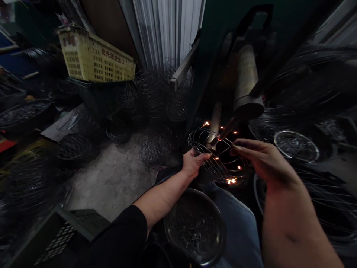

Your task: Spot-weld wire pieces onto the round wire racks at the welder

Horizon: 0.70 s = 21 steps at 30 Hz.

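A round wire basket [213, 169] is held tilted between the electrodes of a spot welder. My left hand [193, 162] is closed on its left rim, thumb on top of the wires. My right hand [256, 152] pinches a thin metal wire [225, 150] at the basket's right side; its far end lies near the electrode tip. Above the basket is the welder's thick upper arm [247, 83], and the lower arm [216, 115] reaches in behind the wires. Bright sparks [231, 181] fly around the basket.
A metal bowl [169, 230] with small bent metal pieces sits by my lap. To the right stands another round dish [297, 133] of metal bits. Wire baskets [150, 150] lie on the floor at left. A yellow crate [97, 56] is stacked behind; a green crate [55, 238] stands lower left.
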Available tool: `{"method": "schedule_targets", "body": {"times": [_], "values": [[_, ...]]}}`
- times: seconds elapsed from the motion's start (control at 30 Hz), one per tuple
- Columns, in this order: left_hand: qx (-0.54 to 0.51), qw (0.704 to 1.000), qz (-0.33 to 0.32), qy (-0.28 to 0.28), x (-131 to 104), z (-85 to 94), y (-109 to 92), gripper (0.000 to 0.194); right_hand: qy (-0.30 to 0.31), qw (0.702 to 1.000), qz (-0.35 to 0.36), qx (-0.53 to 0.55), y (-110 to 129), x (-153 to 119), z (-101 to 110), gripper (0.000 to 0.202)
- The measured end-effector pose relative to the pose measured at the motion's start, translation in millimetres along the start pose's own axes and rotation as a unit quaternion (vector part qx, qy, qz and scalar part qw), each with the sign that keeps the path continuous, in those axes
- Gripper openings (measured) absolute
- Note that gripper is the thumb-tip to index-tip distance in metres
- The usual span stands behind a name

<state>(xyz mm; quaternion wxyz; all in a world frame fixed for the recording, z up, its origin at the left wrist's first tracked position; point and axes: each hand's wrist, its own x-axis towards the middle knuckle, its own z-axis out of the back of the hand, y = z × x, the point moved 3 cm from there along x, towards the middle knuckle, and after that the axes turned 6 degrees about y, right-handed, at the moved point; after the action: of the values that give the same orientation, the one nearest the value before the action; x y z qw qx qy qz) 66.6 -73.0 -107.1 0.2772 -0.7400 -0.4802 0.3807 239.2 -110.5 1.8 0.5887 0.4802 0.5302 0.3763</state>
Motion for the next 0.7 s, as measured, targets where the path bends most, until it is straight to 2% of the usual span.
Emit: {"method": "schedule_targets", "body": {"times": [0.1,0.23,0.37,0.7], "values": [[0.007,1.000,0.009,-0.010,-2.1,1.0,1.3,0.041,0.005,0.998,-0.053,0.013,-7.6,-11.6,12.3,0.048],[-0.023,0.999,0.032,-0.023,-3.9,1.5,2.4,0.040,-0.028,0.999,-0.031,0.007,-5.0,-8.7,11.3,0.044],[-0.031,0.998,0.049,-0.039,-4.4,2.4,2.1,0.037,-0.003,0.999,-0.043,-0.012,-0.7,3.7,2.3,0.047],[-0.059,0.997,0.016,-0.042,-4.0,0.3,-0.1,0.039,0.019,0.999,-0.026,0.015,2.0,9.9,1.1,0.044]]}}
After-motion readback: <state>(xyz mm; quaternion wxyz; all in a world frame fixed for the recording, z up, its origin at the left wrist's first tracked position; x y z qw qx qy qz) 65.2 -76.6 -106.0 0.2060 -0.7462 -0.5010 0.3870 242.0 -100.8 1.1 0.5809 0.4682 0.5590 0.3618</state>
